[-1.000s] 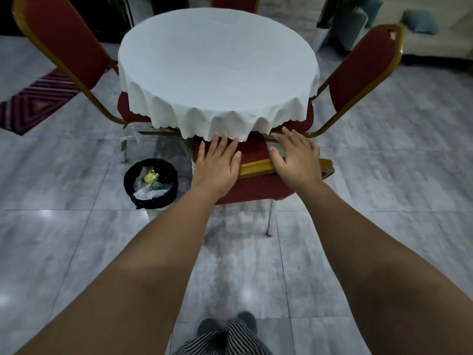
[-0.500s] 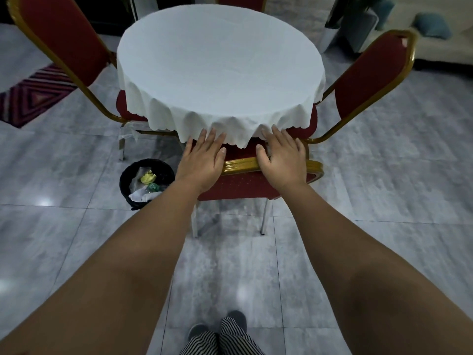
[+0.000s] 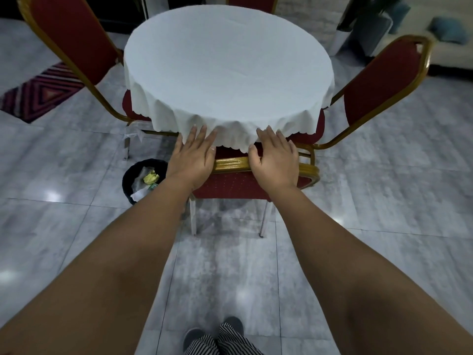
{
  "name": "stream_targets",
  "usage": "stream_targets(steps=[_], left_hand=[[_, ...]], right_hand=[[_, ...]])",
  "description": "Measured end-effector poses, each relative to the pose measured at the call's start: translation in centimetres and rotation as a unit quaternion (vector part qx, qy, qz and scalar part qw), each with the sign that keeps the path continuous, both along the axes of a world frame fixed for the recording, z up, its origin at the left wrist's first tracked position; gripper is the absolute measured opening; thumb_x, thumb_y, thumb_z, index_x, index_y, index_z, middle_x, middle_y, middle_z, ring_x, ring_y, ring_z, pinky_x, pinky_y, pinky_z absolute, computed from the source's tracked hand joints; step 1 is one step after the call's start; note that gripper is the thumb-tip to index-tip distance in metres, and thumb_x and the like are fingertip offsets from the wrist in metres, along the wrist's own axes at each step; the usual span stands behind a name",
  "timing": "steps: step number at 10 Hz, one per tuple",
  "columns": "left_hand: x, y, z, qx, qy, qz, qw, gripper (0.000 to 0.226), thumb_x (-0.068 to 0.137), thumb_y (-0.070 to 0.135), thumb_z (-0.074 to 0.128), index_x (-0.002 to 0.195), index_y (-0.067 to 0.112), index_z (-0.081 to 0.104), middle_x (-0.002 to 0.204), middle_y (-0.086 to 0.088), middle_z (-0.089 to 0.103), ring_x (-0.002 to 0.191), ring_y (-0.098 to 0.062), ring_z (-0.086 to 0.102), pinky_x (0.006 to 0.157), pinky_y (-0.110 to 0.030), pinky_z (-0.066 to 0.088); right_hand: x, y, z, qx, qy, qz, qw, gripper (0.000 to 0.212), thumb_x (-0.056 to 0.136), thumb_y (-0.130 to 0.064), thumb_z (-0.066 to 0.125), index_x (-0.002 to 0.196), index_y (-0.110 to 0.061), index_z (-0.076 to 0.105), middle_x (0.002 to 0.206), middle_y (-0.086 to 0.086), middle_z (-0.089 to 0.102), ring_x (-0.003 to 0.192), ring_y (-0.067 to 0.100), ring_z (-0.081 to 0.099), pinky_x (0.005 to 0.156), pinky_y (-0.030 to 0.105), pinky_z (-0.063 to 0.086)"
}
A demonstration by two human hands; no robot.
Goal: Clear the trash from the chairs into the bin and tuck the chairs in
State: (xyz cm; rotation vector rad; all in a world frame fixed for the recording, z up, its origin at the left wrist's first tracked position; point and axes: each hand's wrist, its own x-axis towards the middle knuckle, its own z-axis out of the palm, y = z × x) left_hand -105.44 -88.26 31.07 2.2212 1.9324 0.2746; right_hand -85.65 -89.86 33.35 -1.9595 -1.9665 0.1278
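The near red chair [image 3: 231,187] with a gold frame stands in front of me, its seat hidden under the round table's white cloth [image 3: 227,73]. My left hand [image 3: 192,160] lies flat on the top rail of its back, fingers straight and reaching the cloth's edge. My right hand [image 3: 275,157] presses the same rail further right, fingers straight, thumb against the rail's near side. A black bin [image 3: 131,184] on the floor to the left holds crumpled yellow and white trash [image 3: 150,178].
A red chair [image 3: 76,39] stands at the table's left and another red chair [image 3: 384,78] at its right, seats partly under the cloth. A fourth chair back [image 3: 252,1] shows behind the table. A patterned rug [image 3: 43,92] lies far left. My feet [image 3: 212,331] stand on grey tiles.
Both hands have pushed the near chair forward, so its back now sits against the cloth's edge and my fingertips touch the cloth. The view has moved closer to the table.
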Motion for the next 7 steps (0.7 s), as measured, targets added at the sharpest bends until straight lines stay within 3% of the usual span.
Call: stream_targets(steps=[3, 5, 7], left_hand=[[1.1, -1.9, 1.1, -0.038, -0.009, 0.091, 0.995, 0.064, 0.102, 0.049, 0.005, 0.158, 0.019, 0.007, 0.167, -0.002, 0.001, 0.153, -0.018, -0.005, 0.124, -0.044, -0.002], [1.8, -3.0, 2.5, -0.048, 0.006, 0.052, 0.997, 0.069, 0.101, 0.054, 0.005, 0.159, 0.016, 0.002, 0.167, -0.005, -0.002, 0.153, -0.019, -0.007, 0.124, -0.041, -0.005], [0.6, -2.5, 5.8, -0.027, 0.027, 0.021, 0.999, 0.068, 0.102, 0.054, 0.007, 0.158, 0.017, -0.004, 0.166, -0.003, -0.009, 0.152, -0.018, -0.013, 0.123, -0.040, -0.009]], right_hand=[[0.2, -0.3, 0.9, -0.042, -0.020, 0.016, 0.999, 0.062, 0.097, -0.052, 0.025, 0.152, -0.025, 0.032, 0.162, 0.000, 0.024, 0.152, 0.017, 0.012, 0.123, 0.045, 0.008], [0.3, -1.0, 1.6, -0.092, -0.009, 0.023, 0.995, 0.072, 0.098, -0.061, 0.016, 0.156, -0.019, 0.017, 0.165, 0.002, 0.013, 0.153, 0.017, 0.004, 0.123, 0.043, 0.004], [-0.1, -2.4, 3.0, -0.088, -0.012, 0.016, 0.996, 0.072, 0.099, -0.061, 0.014, 0.157, -0.018, 0.013, 0.166, 0.001, 0.008, 0.153, 0.018, 0.003, 0.123, 0.042, 0.003]])
